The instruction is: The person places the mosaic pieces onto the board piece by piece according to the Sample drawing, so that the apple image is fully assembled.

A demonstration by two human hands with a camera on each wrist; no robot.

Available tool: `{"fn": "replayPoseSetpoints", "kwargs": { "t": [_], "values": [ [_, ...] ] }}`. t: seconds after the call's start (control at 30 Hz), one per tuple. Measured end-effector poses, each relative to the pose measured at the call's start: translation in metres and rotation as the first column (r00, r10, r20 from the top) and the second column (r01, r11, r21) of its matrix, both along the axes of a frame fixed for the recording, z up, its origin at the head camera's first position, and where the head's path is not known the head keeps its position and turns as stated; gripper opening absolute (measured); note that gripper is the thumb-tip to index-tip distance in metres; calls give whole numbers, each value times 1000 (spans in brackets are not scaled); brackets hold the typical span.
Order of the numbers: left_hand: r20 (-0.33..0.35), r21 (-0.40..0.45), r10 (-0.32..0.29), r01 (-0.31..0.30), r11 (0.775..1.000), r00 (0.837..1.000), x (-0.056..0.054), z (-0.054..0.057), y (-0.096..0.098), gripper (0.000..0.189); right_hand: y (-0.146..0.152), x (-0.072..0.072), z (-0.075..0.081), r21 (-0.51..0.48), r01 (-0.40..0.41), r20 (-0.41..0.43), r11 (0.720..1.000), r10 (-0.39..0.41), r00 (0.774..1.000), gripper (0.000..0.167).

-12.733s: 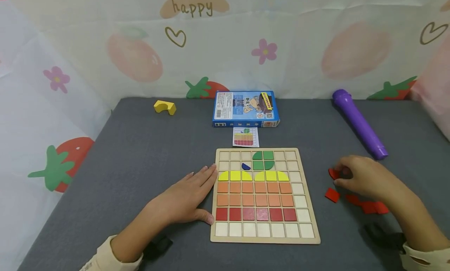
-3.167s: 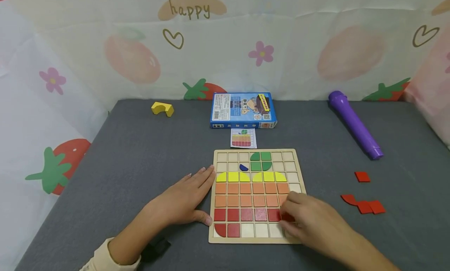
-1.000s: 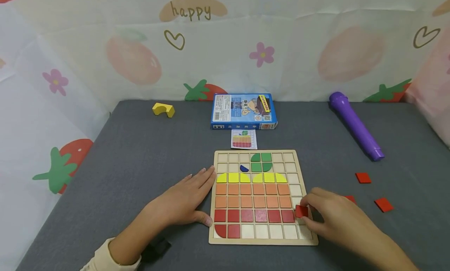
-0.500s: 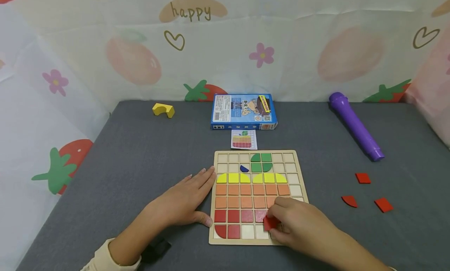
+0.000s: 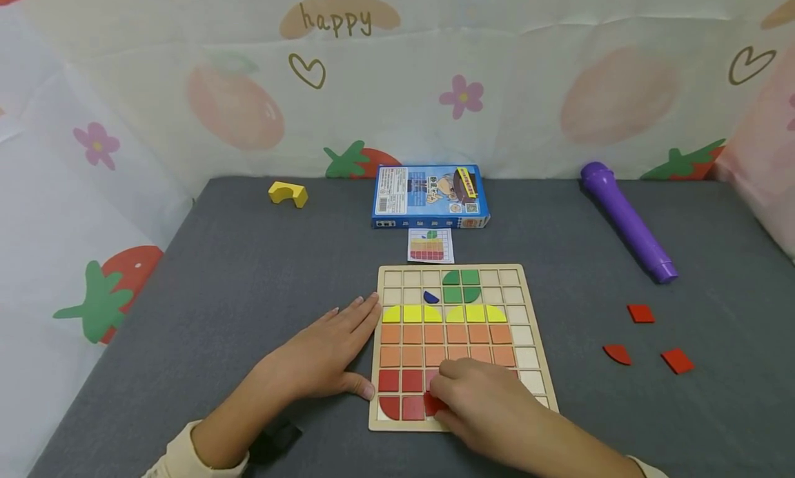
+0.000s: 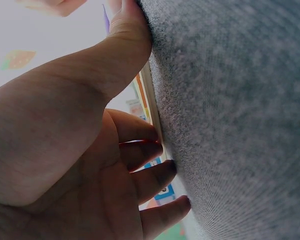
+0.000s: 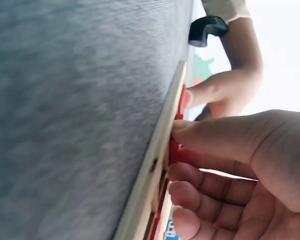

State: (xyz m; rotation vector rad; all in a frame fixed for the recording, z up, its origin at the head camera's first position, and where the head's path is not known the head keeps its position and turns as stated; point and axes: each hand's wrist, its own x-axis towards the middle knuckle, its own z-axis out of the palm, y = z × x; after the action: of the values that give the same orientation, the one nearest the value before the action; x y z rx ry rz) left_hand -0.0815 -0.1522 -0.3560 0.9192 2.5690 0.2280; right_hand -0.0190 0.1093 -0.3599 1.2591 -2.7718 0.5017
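A wooden grid board (image 5: 540, 326) holds rows of green, yellow, orange and red tiles, plus one dark blue piece (image 5: 431, 297). My right hand (image 5: 491, 409) pinches a red square tile (image 5: 433, 403) at the third cell of the bottom row, beside a red square and a red quarter-round tile (image 5: 389, 407). In the right wrist view, thumb and fingers hold that tile right at the board's surface. My left hand (image 5: 317, 354) lies flat with fingers straight, fingertips and thumb along the board's left edge. The right hand hides part of the two lowest rows.
Loose on the grey table lie two red squares (image 5: 640, 314) and a red quarter-round piece (image 5: 617, 354), right of the board. Behind it are a pattern card (image 5: 430, 246), a blue box (image 5: 431, 195), a yellow arch block (image 5: 288, 194) and a purple stick (image 5: 630, 223).
My right hand has carried the red square tile leftward over the board to the bottom row. Earlier, red tiles went from the right-hand pile into that row. My left hand has stayed put.
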Motion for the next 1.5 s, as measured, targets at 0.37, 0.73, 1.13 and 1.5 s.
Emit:
{"fn": "replayPoseSetpoints", "kwargs": {
  "t": [0.37, 0.73, 1.13, 1.5],
  "values": [
    [5, 16, -7, 7, 1000, 1000, 1, 1, 0, 112, -5, 1, 7, 109, 10, 111, 994, -22, 994, 16],
    [13, 29, -21, 20, 999, 1000, 0, 1, 1, 111, -5, -3, 5, 79, 45, 196, 996, -60, 979, 22],
    [-4, 33, -20, 20, 999, 1000, 0, 1, -2, 111, -13, -4, 4, 28, 21, 205, 999, -26, 978, 20],
    [2, 11, -11, 11, 1000, 1000, -1, -1, -1, 114, 62, -13, 10, -72, 193, 189, 978, -177, 966, 20]
  ]
}}
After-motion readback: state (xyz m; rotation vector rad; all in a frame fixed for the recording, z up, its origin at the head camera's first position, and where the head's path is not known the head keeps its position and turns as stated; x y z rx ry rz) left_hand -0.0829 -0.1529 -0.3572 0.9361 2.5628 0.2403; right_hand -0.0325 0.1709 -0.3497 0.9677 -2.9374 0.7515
